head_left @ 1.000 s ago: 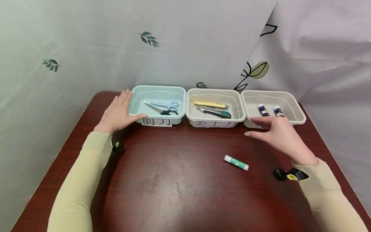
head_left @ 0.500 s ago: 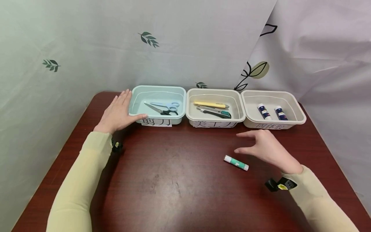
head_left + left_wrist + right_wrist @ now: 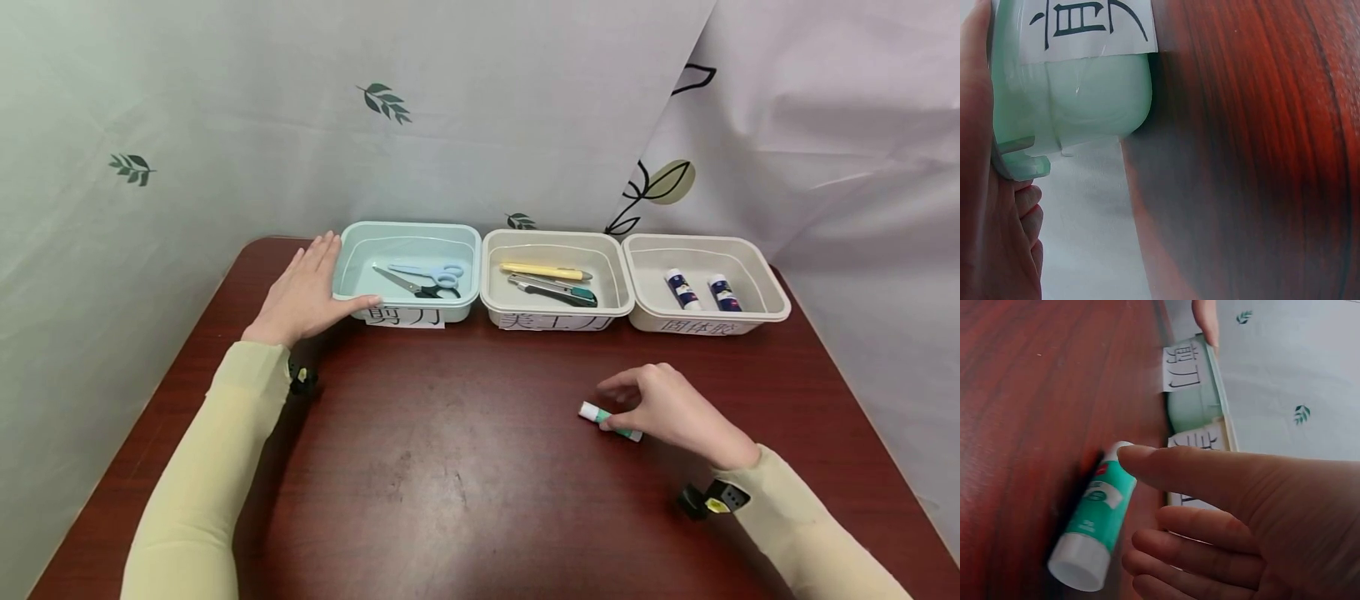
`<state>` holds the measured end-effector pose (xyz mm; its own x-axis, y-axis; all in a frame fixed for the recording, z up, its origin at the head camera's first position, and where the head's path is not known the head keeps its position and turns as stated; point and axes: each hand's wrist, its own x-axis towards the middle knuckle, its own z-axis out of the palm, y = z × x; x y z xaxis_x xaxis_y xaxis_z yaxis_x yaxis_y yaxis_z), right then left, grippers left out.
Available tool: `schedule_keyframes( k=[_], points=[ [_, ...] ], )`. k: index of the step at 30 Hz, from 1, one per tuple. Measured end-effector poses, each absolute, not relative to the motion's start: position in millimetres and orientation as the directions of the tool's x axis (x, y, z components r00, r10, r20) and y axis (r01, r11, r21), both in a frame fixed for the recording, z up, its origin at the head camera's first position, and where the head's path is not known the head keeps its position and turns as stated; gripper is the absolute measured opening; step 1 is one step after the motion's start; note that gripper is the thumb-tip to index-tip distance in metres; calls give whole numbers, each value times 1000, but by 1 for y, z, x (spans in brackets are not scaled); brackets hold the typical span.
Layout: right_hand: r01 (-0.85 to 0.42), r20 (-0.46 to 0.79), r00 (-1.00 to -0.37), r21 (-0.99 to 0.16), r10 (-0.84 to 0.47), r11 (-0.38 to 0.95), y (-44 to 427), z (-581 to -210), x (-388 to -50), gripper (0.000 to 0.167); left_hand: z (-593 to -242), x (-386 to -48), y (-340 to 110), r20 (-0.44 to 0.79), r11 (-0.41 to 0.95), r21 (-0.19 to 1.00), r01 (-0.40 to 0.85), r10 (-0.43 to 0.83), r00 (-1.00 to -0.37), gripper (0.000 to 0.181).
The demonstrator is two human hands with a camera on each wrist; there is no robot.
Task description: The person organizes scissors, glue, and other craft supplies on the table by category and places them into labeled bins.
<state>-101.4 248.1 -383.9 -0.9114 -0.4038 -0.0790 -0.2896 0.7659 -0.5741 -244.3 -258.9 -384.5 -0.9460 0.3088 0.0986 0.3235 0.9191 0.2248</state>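
Note:
A green and white glue stick lies on the table, partly hidden by my right hand. In the right wrist view the thumb reaches over the near side of the glue stick; the other fingers are apart from it, loosely bent. Whether the thumb touches it I cannot tell. My left hand rests on the left end of the light blue bin, fingers straight along its side and thumb on the front rim. Blue-handled scissors and black-handled scissors lie inside that bin.
Beside it stands a beige bin with a yellow cutter and other utility knives. A third bin, at the right, holds two dark blue glue sticks. Paper labels mark the bin fronts. A patterned curtain hangs behind.
My right hand has come down from in front of the right bin, moving toward me and left to the green glue stick. The left hand has stayed on the light blue bin.

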Motion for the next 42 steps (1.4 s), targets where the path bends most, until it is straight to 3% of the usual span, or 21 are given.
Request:
schedule_keyframes(
  k=[15,42],
  points=[
    [-307,-67,-902,-594,-426,743,247,-398,-95,23,-383,-244,-258,98,918,231,323,309,-946,120],
    [-305,-72,-903,-589,-424,749,248,-398,-96,19,-384,-244,-259,86,921,228,316,304,-949,121]
  ],
)
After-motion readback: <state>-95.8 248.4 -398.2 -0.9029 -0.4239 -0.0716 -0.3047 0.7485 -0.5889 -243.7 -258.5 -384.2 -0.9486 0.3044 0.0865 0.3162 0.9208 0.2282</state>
